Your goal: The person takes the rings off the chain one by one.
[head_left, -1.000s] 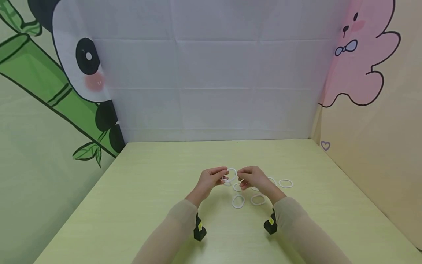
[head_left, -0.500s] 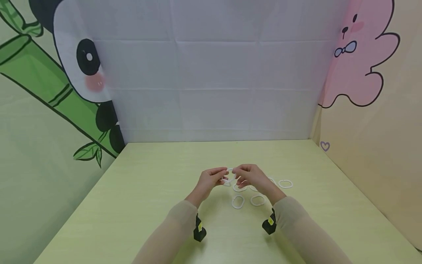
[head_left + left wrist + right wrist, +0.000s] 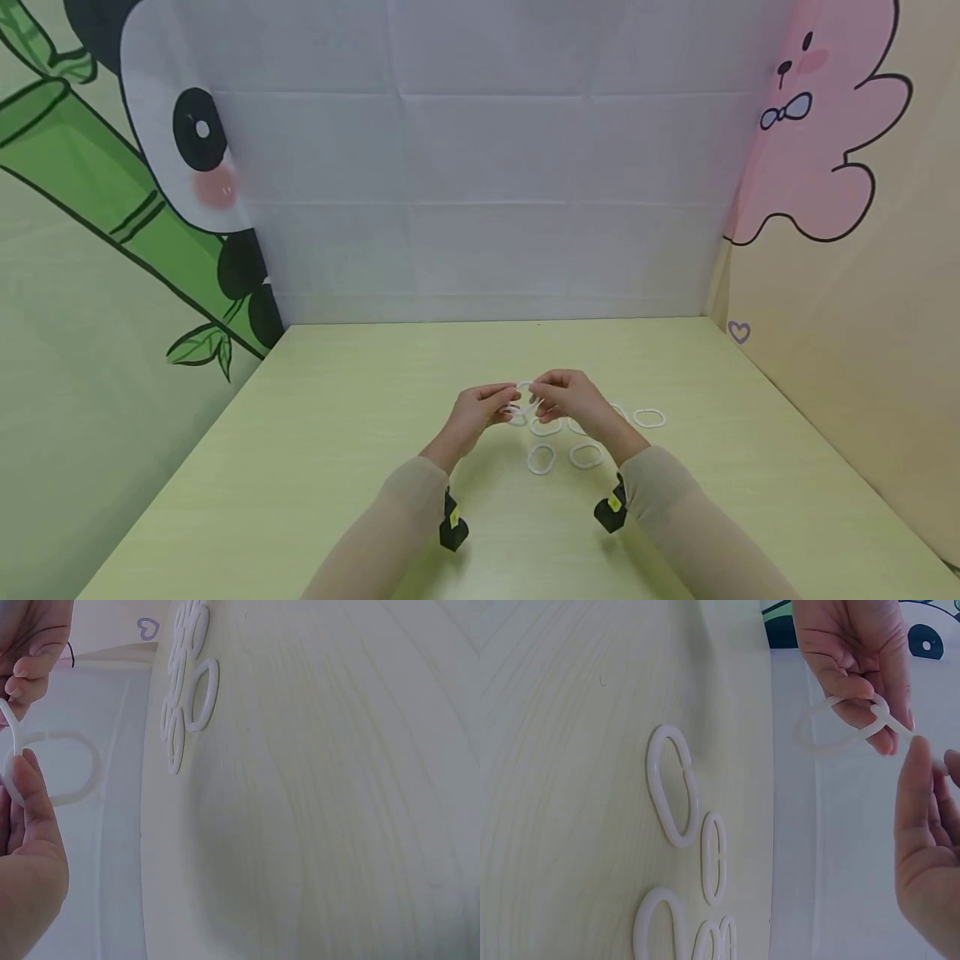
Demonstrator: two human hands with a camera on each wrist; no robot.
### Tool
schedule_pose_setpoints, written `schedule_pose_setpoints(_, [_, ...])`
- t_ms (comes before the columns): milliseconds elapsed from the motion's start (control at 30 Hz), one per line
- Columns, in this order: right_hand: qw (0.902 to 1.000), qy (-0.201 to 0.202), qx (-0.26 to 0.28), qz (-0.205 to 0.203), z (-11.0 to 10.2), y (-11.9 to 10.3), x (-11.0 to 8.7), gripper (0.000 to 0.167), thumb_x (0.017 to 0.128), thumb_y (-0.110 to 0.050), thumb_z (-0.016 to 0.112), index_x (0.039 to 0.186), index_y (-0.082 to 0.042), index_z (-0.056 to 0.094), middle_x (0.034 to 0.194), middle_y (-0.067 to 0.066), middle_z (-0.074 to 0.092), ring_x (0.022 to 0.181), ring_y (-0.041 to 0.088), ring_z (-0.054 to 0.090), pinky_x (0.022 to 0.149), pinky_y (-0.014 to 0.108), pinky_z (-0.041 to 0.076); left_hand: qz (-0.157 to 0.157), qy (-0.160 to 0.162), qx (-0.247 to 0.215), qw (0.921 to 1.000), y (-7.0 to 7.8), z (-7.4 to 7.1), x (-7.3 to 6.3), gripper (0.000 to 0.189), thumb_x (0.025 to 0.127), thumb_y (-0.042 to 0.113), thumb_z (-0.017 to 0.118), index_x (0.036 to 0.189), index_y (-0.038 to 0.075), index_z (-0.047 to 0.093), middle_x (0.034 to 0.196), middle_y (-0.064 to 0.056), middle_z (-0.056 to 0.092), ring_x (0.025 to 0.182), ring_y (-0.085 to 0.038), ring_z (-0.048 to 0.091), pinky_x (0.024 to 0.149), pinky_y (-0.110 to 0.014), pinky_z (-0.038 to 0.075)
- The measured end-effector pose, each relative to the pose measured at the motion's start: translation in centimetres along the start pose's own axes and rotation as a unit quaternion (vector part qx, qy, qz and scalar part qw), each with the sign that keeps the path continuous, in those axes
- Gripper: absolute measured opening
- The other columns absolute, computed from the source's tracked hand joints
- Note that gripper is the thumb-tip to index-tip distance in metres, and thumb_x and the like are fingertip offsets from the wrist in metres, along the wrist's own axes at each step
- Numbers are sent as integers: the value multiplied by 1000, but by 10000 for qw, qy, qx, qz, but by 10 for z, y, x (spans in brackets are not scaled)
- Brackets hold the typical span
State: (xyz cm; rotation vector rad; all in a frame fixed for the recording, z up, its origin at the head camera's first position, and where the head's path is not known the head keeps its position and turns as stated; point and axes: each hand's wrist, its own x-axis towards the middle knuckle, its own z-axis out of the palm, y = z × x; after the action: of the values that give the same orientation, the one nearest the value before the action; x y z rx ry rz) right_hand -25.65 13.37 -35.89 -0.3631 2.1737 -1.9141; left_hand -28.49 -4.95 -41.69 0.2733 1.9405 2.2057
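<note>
My left hand (image 3: pixel 478 410) pinches white plastic chain links above the table. One oval link (image 3: pixel 95 766) extends from its fingertips, hooked together with a second link (image 3: pixel 901 728) that spans the two hands. My right hand (image 3: pixel 568 395) pinches the near end of that second link between thumb and fingertips. In the right wrist view the left hand (image 3: pixel 862 652) is palm side toward the camera, its fingers at the crossing of the two links. Fingers partly cover both links.
Several loose white oval links lie on the table (image 3: pixel 360 483) below and right of the hands, among them one link (image 3: pixel 651 780) with a small gap in its side. A white cloth (image 3: pixel 487 167) hangs behind the table, with printed panels at both sides.
My right hand has moved left and slightly up, from beside the upper link to pinching it. The left hand has stayed nearly still with its links.
</note>
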Motion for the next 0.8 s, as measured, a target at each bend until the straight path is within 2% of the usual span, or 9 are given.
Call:
schedule_pose_setpoints(300, [9996,177,209,-113,-3,3,3,16,92,-6,54,95,8,57,82,11,60,66,17,59,62,30,55,10,3,52,10000,-4,-2,2,36,89,17,62,115,-8,59,98,-10,65,79,-13,62,75,-27,53])
schedule_pose_setpoints(633, [9993,324,195,-61,-6,4,4,16,92,-7,54,97,8,57,83,13,60,66,17,59,63,30,55,32,-162,311,9994,-2,2,2,39,89,14,63,119,-10,55,109,-23,60,79,-13,61,79,-29,51])
schedule_pose_setpoints(800, [9993,348,144,-20,-8,5,4,16,92,-7,55,97,8,57,80,10,60,65,16,59,62,29,55,99,-232,334,9991,-2,3,3,39,89,14,63,119,-10,55,112,-25,58,80,-13,61,80,-29,51])
